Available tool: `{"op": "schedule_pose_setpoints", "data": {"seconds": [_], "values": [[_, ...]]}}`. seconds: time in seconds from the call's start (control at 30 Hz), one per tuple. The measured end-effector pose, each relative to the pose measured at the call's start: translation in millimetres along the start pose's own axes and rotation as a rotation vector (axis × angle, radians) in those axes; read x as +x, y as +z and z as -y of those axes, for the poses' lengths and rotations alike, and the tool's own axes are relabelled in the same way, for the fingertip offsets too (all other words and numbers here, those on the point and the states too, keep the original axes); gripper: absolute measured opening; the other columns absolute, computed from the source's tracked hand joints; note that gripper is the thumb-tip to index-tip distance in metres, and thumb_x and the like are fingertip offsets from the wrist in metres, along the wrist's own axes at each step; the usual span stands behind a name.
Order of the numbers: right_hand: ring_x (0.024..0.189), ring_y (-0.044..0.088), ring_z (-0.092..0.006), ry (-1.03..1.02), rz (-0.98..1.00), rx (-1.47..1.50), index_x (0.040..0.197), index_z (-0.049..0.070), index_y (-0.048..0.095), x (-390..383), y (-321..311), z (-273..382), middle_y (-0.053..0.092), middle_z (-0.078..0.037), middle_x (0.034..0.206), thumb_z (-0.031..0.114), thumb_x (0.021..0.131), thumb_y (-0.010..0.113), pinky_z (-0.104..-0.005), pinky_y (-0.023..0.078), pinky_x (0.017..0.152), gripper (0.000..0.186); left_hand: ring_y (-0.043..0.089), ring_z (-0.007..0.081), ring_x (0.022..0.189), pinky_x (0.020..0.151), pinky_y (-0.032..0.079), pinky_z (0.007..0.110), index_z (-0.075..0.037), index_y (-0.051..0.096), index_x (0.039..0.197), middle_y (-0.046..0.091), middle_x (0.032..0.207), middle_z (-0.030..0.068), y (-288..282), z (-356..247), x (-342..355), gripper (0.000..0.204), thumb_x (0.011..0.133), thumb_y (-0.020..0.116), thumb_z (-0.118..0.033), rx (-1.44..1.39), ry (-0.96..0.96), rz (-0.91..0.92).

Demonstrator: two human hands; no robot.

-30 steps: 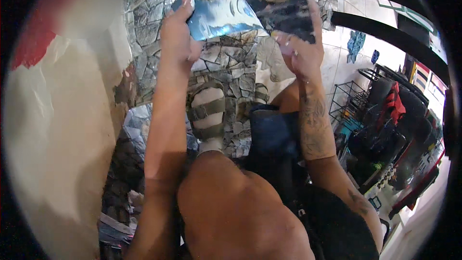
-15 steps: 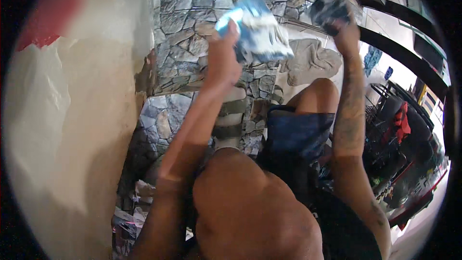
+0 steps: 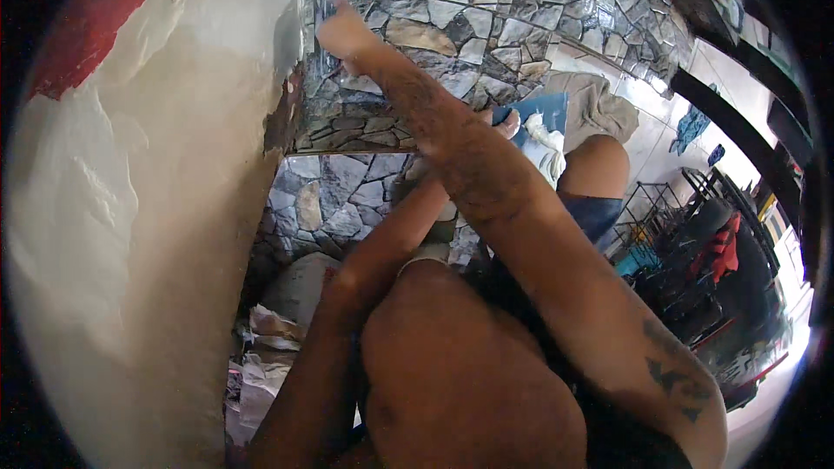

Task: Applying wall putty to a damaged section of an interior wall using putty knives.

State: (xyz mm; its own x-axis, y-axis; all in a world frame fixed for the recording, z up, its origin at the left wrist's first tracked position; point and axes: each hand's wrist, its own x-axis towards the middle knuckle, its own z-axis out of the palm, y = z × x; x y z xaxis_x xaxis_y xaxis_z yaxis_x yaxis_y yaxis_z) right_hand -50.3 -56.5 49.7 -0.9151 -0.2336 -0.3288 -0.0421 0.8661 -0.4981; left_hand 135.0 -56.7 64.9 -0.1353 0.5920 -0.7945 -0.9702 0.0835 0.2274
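My right arm crosses over my left one. At the far left, where the tiled surface (image 3: pixel 417 35) meets the wall, my right hand (image 3: pixel 346 37) is closed. A dark flat tool (image 3: pixel 329 10), perhaps a spreader, shows only in part at its fingers, pressed close to the tile. My left hand (image 3: pixel 507 124) mostly hides behind the right forearm; its thumb lies on a flat blue sheet (image 3: pixel 549 108) that it holds. A lump of white paste (image 3: pixel 545 141) sits on this sheet.
A plastered wall (image 3: pixel 191 165) with a red patch (image 3: pixel 95 17) rises on the left. Below it lie crumpled papers (image 3: pixel 265 373). A beige cloth (image 3: pixel 599 104) lies beyond my knee. Dark bars (image 3: pixel 738 122) and a cluttered black rack (image 3: pixel 704 252) stand at right.
My right hand has swung from the far right across to the tile beside the wall, taking the dark tool along. My left hand has drawn the blue sheet nearer and to the right.
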Motion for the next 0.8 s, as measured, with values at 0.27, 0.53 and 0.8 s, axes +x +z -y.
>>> {"op": "schedule_pose_setpoints", "data": {"seconds": [0.27,0.53,0.8], "values": [[0.085,0.046,-0.0318,0.567,-0.065,0.877,0.098,-0.003,0.042,14.7,-5.5,19.3,0.045,-0.020,0.090,0.009,0.061,0.051,-0.0395,0.034,0.090,0.040,0.050,0.0159,0.061,0.059,0.040,0.031,-0.007,0.055,0.081,0.054,0.068,-0.0004,1.2,-2.5,9.9,0.023,0.079,0.054,-0.029,0.259,-0.040,-0.024],[0.105,0.039,-0.0406,0.631,-0.062,0.904,0.115,-0.010,0.030,30.5,-7.8,30.6,0.038,-0.030,0.112,0.011,0.066,0.047,-0.0392,0.033,0.092,0.056,0.049,0.0085,0.065,0.062,0.039,0.025,-0.007,0.056,0.079,0.054,0.071,-0.0029,9.5,-16.5,0.6,0.017,0.077,0.056,-0.024,0.255,0.191,0.029],[0.114,0.031,-0.0395,0.495,-0.068,0.669,0.117,-0.013,0.026,34.5,11.1,35.5,0.030,-0.030,0.122,0.012,0.068,0.046,-0.0368,0.028,0.096,0.058,0.044,0.0079,0.064,0.061,0.036,0.025,-0.004,0.059,0.082,0.053,0.067,-0.0013,12.9,-13.0,1.5,0.027,0.073,0.060,-0.029,0.173,0.175,-0.044]]}}
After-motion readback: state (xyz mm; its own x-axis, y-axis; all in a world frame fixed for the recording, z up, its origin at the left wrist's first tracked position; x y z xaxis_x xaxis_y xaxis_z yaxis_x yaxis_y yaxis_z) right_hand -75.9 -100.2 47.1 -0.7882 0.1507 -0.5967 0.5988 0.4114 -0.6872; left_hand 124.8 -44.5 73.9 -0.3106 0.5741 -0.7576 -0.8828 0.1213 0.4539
